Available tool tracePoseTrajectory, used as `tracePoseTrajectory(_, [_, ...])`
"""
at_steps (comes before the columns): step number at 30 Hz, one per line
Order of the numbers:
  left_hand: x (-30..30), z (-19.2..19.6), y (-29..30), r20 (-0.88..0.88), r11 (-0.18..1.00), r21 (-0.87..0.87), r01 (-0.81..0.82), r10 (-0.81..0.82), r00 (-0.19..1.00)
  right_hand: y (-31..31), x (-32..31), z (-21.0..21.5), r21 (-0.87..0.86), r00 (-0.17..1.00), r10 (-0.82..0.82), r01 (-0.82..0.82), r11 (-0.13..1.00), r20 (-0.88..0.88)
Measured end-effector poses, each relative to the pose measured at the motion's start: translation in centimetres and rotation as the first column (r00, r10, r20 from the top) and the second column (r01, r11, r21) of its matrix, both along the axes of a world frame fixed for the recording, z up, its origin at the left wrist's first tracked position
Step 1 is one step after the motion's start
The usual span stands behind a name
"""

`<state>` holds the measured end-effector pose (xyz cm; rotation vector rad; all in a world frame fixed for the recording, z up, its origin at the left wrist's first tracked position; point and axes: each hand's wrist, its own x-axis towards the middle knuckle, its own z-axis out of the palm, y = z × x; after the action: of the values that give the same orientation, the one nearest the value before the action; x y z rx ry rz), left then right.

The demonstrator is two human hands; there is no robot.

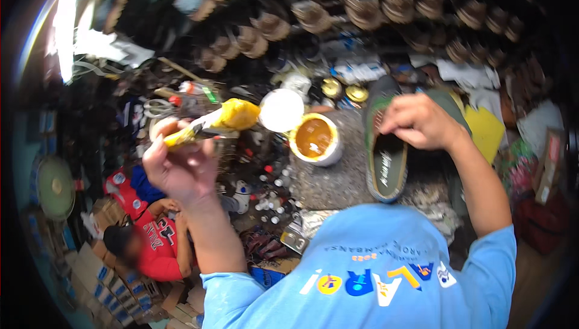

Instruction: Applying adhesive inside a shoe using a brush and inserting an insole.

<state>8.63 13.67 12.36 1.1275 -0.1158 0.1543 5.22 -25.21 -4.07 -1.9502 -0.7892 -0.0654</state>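
Observation:
My left hand (178,166) is raised and grips the handle of a brush (214,123) whose head is loaded with thick yellow glue. The brush head hangs just left of an open white tub of amber glue (315,138) that stands on the stone work slab (332,181). My right hand (419,121) holds down the toe end of a green slip-on shoe (386,148), which lies on the slab with its dark insole facing up. A round white lid (281,110) sits behind the tub.
Rows of shoes and sandals (313,12) fill the shelves at the back. Small bottles, tins and tools (265,190) crowd the bench left of the slab. A person in a red shirt (154,238) sits low at the left among cardboard boxes. A yellow sheet (485,130) lies right of the shoe.

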Motion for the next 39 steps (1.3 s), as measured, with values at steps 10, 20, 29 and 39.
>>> tracePoseTrajectory(10, [-6.8,-8.0,-13.0,0.165,0.377,0.919,0.112,-0.628,0.76,0.1,1.0,0.6,0.035,0.991,0.075,-0.072,0.997,-0.107])
tracePoseTrajectory(20, [-6.5,-10.3,-13.9,0.056,0.417,0.885,0.209,-0.541,0.839,-0.8,0.7,0.0,0.06,0.989,0.088,-0.082,0.995,-0.117])
tracePoseTrajectory(29, [-5.0,-11.5,-14.0,0.021,0.447,0.852,0.274,-0.551,0.834,-0.3,0.8,-0.1,0.077,0.988,0.052,-0.041,0.996,-0.146])
tracePoseTrajectory(39, [-5.0,-10.3,-13.6,-0.052,0.374,0.856,0.358,-0.625,0.779,-0.5,0.8,0.0,0.064,0.985,0.068,-0.058,0.996,-0.158])
